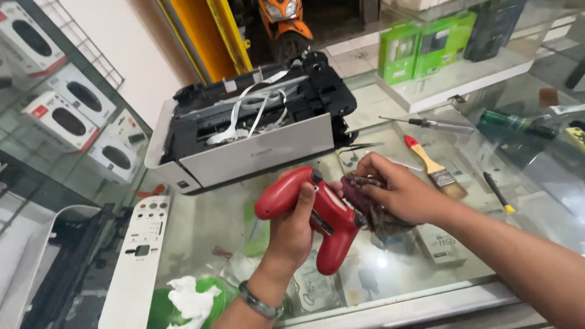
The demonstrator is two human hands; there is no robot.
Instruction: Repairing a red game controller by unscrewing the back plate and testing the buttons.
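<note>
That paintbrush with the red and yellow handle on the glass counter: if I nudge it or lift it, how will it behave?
The paintbrush lies flat on the glass counter, so it will probably slide rather than roll; its handle and ferrule look flattened. It looks light and stiff along the handle, with only the bristles likely to flex. The smooth glass may let it skid when pushed.

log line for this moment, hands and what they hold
left hand: grips red game controller | right hand: presses dark cloth on controller | behind: opened printer on glass counter
</note>
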